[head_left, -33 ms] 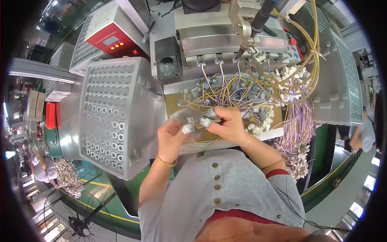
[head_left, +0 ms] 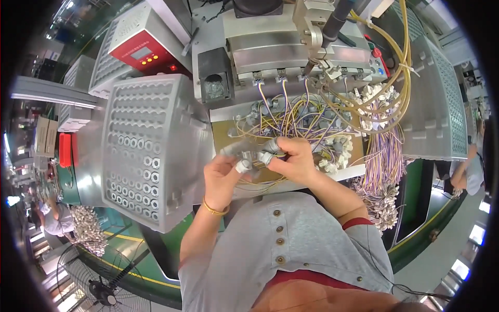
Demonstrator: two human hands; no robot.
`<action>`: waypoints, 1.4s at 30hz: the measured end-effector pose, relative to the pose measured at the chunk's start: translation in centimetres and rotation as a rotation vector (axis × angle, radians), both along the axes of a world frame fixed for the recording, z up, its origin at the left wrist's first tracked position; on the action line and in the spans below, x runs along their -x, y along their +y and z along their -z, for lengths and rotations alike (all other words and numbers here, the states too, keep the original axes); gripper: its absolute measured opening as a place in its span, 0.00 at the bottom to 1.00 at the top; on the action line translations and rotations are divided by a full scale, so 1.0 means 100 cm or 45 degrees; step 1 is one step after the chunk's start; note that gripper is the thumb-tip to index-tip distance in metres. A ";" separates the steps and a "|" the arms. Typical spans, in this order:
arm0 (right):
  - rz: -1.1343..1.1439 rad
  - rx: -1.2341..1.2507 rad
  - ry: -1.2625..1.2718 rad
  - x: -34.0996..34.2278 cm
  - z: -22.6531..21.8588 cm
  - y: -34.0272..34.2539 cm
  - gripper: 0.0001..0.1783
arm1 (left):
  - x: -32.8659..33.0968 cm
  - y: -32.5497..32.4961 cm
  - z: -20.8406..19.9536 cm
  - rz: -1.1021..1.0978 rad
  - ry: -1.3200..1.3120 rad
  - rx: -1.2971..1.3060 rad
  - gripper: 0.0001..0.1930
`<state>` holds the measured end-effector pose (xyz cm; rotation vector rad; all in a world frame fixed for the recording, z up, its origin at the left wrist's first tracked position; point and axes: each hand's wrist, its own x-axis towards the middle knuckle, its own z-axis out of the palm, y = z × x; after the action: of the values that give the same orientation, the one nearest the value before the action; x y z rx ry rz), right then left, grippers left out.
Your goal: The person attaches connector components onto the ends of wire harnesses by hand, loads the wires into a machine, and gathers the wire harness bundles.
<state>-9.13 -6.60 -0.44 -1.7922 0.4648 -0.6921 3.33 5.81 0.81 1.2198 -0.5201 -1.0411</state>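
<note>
I pinch small white plugs (head_left: 244, 165) between my left hand (head_left: 222, 177) and right hand (head_left: 295, 158), fingers closed on them above the bench (head_left: 291, 179), so their wires (head_left: 296, 117) stay untangled.

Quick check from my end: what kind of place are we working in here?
Most likely a factory assembly station for wiring: bundles of coloured wire harnesses, a grey tray of ring-shaped parts, and a bench machine behind both hands.
</note>
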 end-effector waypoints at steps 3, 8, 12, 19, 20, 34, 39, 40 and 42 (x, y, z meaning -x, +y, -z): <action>0.017 0.025 -0.024 0.002 -0.002 0.000 0.06 | 0.003 -0.001 0.002 0.021 0.006 0.006 0.19; 0.009 0.051 -0.040 0.005 -0.004 -0.002 0.07 | 0.005 -0.003 -0.002 0.032 -0.018 0.078 0.19; 0.026 0.058 -0.032 0.006 -0.007 -0.003 0.08 | 0.005 -0.003 -0.004 0.079 -0.055 0.129 0.18; -0.058 0.227 -0.092 0.006 -0.020 -0.010 0.07 | 0.009 -0.007 -0.011 0.099 -0.297 0.090 0.19; -0.057 0.229 -0.091 0.007 -0.021 -0.013 0.07 | 0.010 -0.007 -0.011 0.100 -0.296 0.092 0.19; -0.234 -0.235 0.097 0.015 -0.024 -0.010 0.02 | 0.014 -0.018 -0.011 0.084 -0.180 0.070 0.13; -0.096 -0.494 0.047 0.023 -0.029 -0.006 0.06 | 0.022 -0.038 -0.009 0.013 0.305 0.037 0.09; -0.057 -0.410 -0.042 0.025 -0.029 -0.008 0.07 | 0.024 -0.043 -0.011 0.026 0.305 0.042 0.09; -0.017 -0.318 -0.126 0.029 -0.032 -0.015 0.08 | 0.028 -0.050 -0.013 0.195 0.342 0.092 0.08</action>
<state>-12.04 -8.07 2.78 -1.5185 0.4514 -0.6790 0.57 0.78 2.10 0.9689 -0.4424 -1.2833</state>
